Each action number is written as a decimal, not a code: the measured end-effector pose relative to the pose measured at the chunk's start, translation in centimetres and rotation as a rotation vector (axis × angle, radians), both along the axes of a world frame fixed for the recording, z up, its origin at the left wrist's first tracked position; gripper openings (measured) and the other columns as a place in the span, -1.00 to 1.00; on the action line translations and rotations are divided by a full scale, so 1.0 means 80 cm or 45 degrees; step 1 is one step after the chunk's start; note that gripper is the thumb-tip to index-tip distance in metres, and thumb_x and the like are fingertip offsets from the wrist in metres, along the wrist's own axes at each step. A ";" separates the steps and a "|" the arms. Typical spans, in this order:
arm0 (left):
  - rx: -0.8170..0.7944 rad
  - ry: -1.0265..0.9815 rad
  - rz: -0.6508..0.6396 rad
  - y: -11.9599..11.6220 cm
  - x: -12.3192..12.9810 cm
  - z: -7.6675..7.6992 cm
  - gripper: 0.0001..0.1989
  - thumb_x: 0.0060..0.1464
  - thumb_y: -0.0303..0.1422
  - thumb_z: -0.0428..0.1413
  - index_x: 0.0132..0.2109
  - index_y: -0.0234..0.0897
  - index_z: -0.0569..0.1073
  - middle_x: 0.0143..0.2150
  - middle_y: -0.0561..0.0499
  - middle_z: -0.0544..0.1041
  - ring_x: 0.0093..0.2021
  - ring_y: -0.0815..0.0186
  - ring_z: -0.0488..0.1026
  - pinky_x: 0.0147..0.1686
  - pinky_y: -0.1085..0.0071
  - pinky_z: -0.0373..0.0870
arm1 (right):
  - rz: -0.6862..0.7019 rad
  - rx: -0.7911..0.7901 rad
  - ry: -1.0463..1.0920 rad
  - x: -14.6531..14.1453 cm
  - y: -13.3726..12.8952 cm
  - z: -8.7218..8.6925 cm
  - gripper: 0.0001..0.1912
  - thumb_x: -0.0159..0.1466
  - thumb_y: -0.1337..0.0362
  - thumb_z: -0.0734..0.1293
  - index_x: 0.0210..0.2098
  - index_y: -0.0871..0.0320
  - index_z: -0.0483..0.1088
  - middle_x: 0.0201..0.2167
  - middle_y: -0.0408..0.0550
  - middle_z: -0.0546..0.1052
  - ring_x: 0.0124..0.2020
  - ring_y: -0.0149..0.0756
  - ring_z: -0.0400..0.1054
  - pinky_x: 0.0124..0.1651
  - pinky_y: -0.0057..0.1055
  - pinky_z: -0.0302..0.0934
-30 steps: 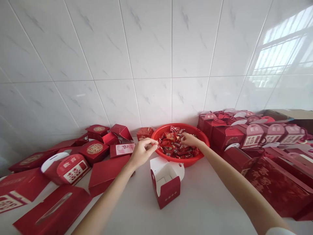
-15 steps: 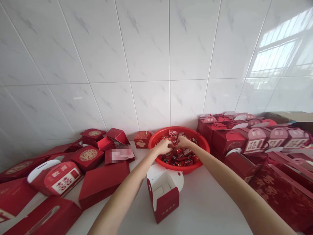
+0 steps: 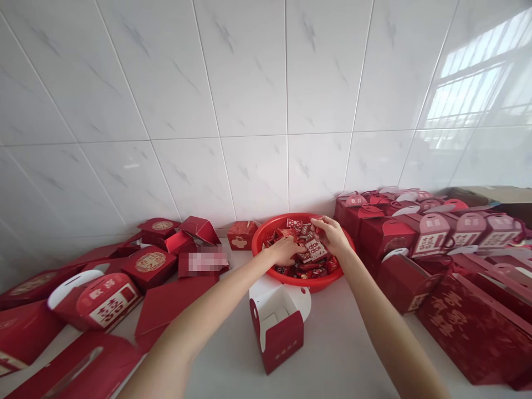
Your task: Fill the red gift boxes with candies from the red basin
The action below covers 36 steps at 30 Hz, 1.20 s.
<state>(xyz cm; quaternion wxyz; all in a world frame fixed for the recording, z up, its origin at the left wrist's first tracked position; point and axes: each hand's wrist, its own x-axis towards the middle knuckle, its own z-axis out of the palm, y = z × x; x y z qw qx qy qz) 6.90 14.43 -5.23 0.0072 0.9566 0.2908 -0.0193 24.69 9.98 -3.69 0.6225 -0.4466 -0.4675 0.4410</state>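
Observation:
A round red basin (image 3: 305,283) holds many red-wrapped sweets (image 3: 316,250). My left hand (image 3: 285,250) reaches over the sweets in the basin, palm down, its fingers stretched out and touching wrappers. At the right side of the basin, raised a little above the sweets, my right hand (image 3: 328,233) is closed on a small red-wrapped sweet (image 3: 317,221). An open box (image 3: 284,339), red outside and white inside, stands between my forearms in front of the basin, its flaps up; no sweets show in it.
Red boxes (image 3: 150,266) lie spread over the left of the white table (image 3: 332,354). Many handled boxes (image 3: 432,235) crowd the right side. A small red box (image 3: 242,235) is by the tiled wall, left of the basin. A cardboard carton (image 3: 499,195) sits far right.
My right hand has moved right and up from the basin's middle, with a small sweet now in its fingers. My left hand has shifted slightly right, and its fingers are spread.

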 end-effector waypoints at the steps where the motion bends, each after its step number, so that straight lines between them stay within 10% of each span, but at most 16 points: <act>1: 0.002 0.029 -0.001 0.001 0.001 0.000 -0.46 0.00 -0.44 0.19 0.17 -0.10 0.47 -0.06 -0.08 0.62 0.05 0.01 0.43 0.01 0.25 0.34 | -0.010 -0.018 0.049 0.001 -0.005 -0.002 -0.56 -0.11 -0.04 0.50 -0.49 0.10 0.28 -0.57 -0.20 0.41 -0.57 -0.42 0.28 -0.51 -0.45 0.22; 8: 0.005 0.143 0.145 0.014 0.022 -0.001 -0.28 0.02 -0.29 0.21 0.34 -0.24 0.27 0.01 -0.28 0.56 -0.01 -0.08 0.50 -0.10 0.18 0.39 | -0.136 -0.124 0.280 0.006 -0.014 -0.007 -0.69 -0.06 0.11 0.49 -0.46 0.09 0.33 -0.58 -0.15 0.46 -0.60 -0.40 0.26 -0.57 -0.45 0.20; 16: -0.049 0.026 0.214 0.022 0.030 -0.009 -0.83 0.09 -0.32 0.16 -0.19 -0.25 0.56 -0.19 -0.16 0.62 -0.15 0.03 0.55 -0.17 0.25 0.42 | -0.213 -0.181 0.427 0.007 -0.008 -0.008 -0.89 0.05 0.26 0.39 -0.46 0.11 0.36 -0.55 -0.11 0.54 -0.55 -0.35 0.37 -0.56 -0.48 0.25; 20: -0.071 -0.185 0.226 0.023 0.022 -0.002 -0.77 0.22 -0.32 0.04 -0.33 -0.29 0.52 -0.33 -0.11 0.60 -0.33 0.15 0.55 -0.31 0.33 0.41 | -0.207 -0.213 0.492 0.009 -0.006 -0.010 -0.93 0.07 0.31 0.38 -0.45 0.12 0.38 -0.55 -0.11 0.55 -0.53 -0.31 0.41 -0.55 -0.46 0.29; 28: 0.069 -0.871 0.108 0.006 0.029 0.016 -0.70 0.27 -0.46 0.02 0.11 -0.27 0.44 0.08 -0.09 0.56 0.07 0.20 0.50 0.06 0.31 0.42 | -0.015 -0.307 0.635 0.003 -0.010 -0.004 -0.91 0.20 0.41 0.31 -0.44 0.15 0.37 -0.46 -0.07 0.57 -0.36 -0.22 0.50 -0.32 -0.21 0.49; 36: 0.110 -1.055 -0.182 0.009 0.034 0.006 -0.54 0.09 -0.67 0.03 0.08 -0.23 0.52 0.06 -0.06 0.57 0.07 0.22 0.51 0.09 0.25 0.47 | 0.088 -0.232 0.617 0.008 -0.017 0.000 -0.87 0.03 0.39 0.49 -0.46 0.16 0.45 -0.42 -0.12 0.57 -0.24 -0.24 0.47 -0.24 -0.24 0.51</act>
